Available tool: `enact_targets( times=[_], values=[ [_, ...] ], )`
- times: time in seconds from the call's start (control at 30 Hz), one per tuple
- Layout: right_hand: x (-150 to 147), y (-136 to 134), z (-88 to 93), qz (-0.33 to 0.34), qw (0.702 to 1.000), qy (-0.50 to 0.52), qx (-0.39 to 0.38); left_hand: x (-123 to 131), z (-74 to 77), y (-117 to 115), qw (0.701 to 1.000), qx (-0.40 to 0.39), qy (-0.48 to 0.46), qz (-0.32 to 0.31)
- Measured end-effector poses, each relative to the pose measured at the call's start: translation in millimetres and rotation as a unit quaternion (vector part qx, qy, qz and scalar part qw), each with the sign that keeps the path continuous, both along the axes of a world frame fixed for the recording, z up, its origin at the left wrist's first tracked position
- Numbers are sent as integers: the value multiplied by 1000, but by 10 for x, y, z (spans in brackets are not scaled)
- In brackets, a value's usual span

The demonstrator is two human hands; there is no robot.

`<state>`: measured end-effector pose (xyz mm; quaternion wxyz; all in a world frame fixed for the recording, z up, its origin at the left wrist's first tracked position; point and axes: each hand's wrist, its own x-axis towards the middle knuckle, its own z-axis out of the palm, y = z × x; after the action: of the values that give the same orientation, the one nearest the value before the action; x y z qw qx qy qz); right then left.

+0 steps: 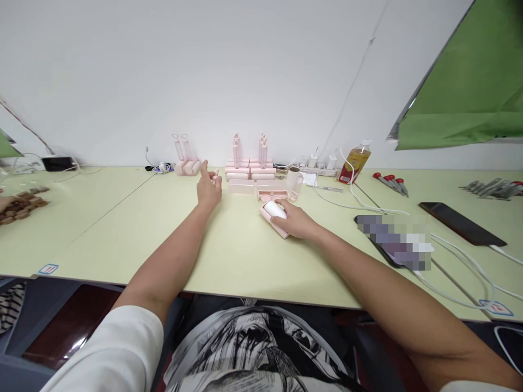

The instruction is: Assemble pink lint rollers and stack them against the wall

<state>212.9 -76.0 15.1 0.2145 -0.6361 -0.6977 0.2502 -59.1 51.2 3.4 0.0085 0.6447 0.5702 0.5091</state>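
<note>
My right hand rests on the pale green table and grips a pink lint-roller case with a white roll showing in it. Farther out and to the left, my left hand is raised off the table with its fingers loosely curled; its thumb and fingertips seem to pinch a small pink piece that is too small to name. Stacked pink roller cases with upright pink handles stand by the wall just beyond both hands. A clear case lies between the hands.
More pink rollers stand at the back left. A white paper roll, a power strip, a yellow bottle, red-handled screwdrivers, phones with white cables and brown pieces at the far left lie about. Green cloth hangs upper right.
</note>
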Motion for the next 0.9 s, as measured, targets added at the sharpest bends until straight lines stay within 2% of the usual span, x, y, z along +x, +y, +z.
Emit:
enact_targets(
  times=[0.37, 0.6, 0.73, 0.9],
  values=[
    [7, 8, -3, 5, 1000, -4, -1, -46, 2, 41, 997, 43, -60, -15],
    [11, 6, -10, 2, 1000, -2, 2, -94, 9, 104, 982, 130, -118, -68],
    [10, 5, -7, 4, 1000, -2, -4, -163, 72, 134, 974, 156, -155, -49],
    [7, 0, 7, 7, 1000, -3, -7, -289, 117, 116, 980, 97, -171, 2]
  ],
)
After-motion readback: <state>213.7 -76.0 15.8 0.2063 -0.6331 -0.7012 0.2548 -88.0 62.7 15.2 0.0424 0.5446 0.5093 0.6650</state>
